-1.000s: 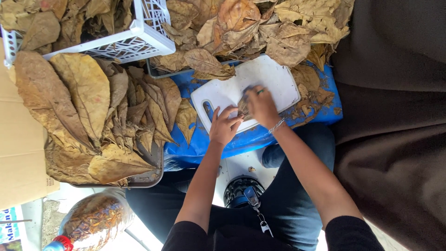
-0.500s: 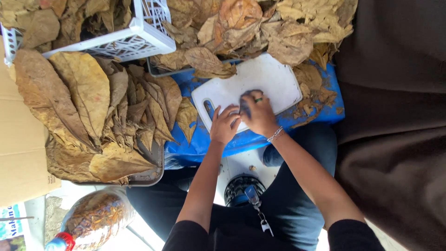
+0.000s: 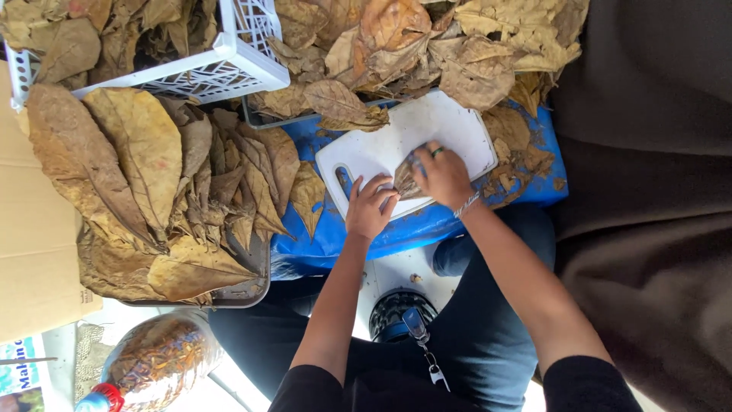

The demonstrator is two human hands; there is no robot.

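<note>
Right hand [image 3: 444,174] closed over brown leaf bundle [image 3: 407,179] on white board [image 3: 457,130]; bundle mostly hidden under fingers. Left hand [image 3: 370,206] pressed flat on board edge, fingers spread, holding nothing. Board atop blue sheet [image 3: 404,233]. Dry leaves [image 3: 152,168] piled left; crate [image 3: 229,53] cut off at frame top.

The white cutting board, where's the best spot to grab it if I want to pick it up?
Probably the white cutting board is best taken by its slotted handle end, at the picture's left beside the left hand. The slot gives fingers a hole to hook through, and that end lies bare, while the right hand and dry leaves cover the other sides.
</note>
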